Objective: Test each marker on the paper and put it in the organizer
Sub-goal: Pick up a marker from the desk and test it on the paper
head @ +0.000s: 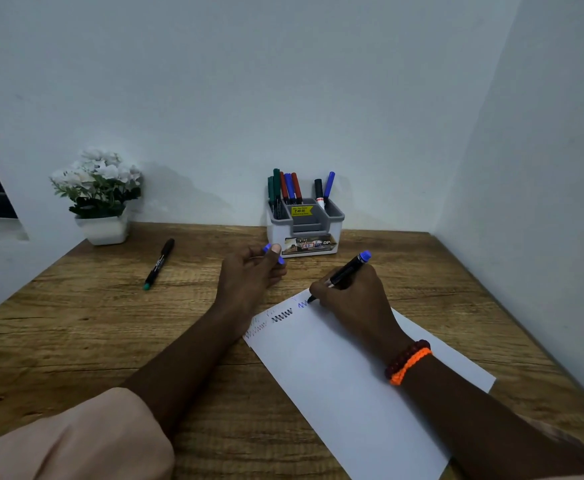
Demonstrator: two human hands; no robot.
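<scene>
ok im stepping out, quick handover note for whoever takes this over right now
Right hand grips the blue marker, tip on the paper, drawing a blue squiggle.
Left hand pinches its blue cap.
Done: several markers stand in the organizer; earlier scribbles are on the paper.
Left: cap and stow this marker, then test the green-ended marker lying on the desk.

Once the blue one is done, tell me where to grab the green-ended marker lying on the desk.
Pinch the green-ended marker around mid-barrel, coming straight down from above. It lies flat on the desk with bare wood on both long sides, green end nearest you. The left hand is closer, but it holds the blue cap.
</scene>
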